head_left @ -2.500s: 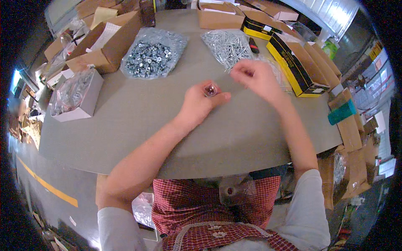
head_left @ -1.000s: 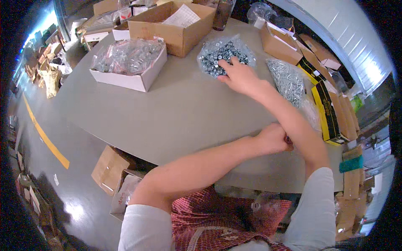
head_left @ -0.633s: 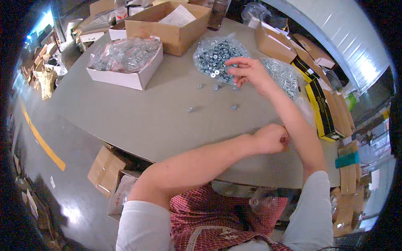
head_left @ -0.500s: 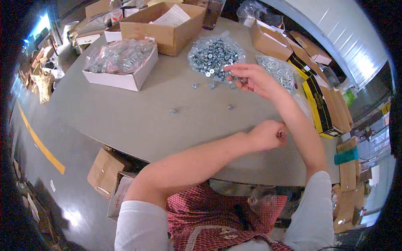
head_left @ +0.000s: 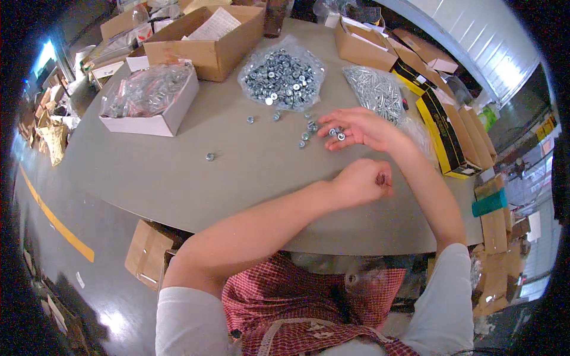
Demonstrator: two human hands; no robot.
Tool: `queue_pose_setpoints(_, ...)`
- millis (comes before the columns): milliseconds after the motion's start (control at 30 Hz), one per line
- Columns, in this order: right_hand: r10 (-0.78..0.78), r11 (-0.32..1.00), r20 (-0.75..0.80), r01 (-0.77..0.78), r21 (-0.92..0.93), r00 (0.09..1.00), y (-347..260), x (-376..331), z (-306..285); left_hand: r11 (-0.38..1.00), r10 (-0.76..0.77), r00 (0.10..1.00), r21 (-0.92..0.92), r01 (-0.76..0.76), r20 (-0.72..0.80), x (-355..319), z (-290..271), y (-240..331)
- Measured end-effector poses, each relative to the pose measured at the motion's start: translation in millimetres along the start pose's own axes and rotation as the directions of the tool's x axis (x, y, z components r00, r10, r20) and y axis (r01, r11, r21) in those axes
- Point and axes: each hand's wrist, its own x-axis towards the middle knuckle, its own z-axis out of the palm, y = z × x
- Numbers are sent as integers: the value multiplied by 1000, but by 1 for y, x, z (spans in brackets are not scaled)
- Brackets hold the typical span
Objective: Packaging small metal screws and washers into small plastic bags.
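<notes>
While the right hand [head_left: 359, 127] is turned palm up above the grey, smooth-topped bench [head_left: 148, 184], its fingers loosely spread, a few small, round, silvery metal nuts [head_left: 336, 134] lie against them. These nuts are shiny and squat, with dark centre holes ringed by pale metal and a bluish tint along their sides. Several loose nuts [head_left: 305, 136] of the same kind are scattered on the bench just beside the fingertips, some tipped at differing angles, and one stands apart, out toward the left edge.

The left hand [head_left: 359, 183], nearer the bench's near edge, is curled around a small dark item [head_left: 381, 178] too shaded to identify. The two hands are apart, though close to one another.

Toward the far edge, a clear, crumpled plastic bag [head_left: 318, 66] is spread beneath a dense heap of matching nuts, a few of them showing bright, flat faces. To its right lies a clear plastic bag of slim, silvery metal screws [head_left: 377, 92]. Near the left edge sits a white cardboard box [head_left: 139, 126] full of clear plastic packets, while a black-and-yellow cardboard box [head_left: 442, 139] lines the right edge
</notes>
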Motion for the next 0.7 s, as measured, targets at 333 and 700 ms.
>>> queue_pose_setpoints(333,34,892,-120,-84,-445,992,-6,-2,12,998,46,999,44,-45,-28,-2,0,-5)
queue_pose_setpoints(700,-193,707,5,143,-692,981,9,15,12,997,57,998,53,-57,6,0,1,-4)
